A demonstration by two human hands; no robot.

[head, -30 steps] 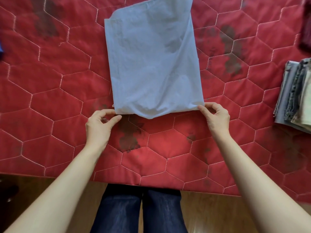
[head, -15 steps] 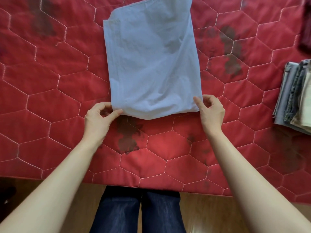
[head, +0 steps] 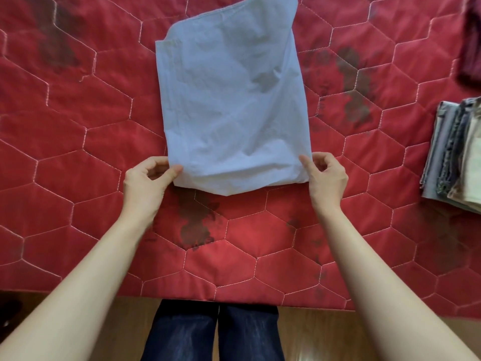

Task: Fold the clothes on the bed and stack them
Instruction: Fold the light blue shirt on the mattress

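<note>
A light blue garment (head: pixel 231 105), folded into a long rectangle, lies on the red quilted bed cover (head: pixel 78 126) in the middle of the view. My left hand (head: pixel 145 182) pinches its near left corner between thumb and fingers. My right hand (head: pixel 325 178) pinches its near right corner. The near edge is raised a little off the cover and sags between my hands. The far end of the garment runs up to the top of the view. A stack of folded clothes (head: pixel 458 149) in grey, denim and beige sits at the right edge.
A dark maroon garment (head: pixel 472 40) lies at the top right corner. The bed's near edge (head: pixel 234 299) runs across the lower view, with wooden floor and my legs in dark jeans (head: pixel 213 334) below it.
Both hands have moved away from me, carrying the garment's near edge further up the bed, and the edge is lifted slightly. The grip on both corners is unchanged.
</note>
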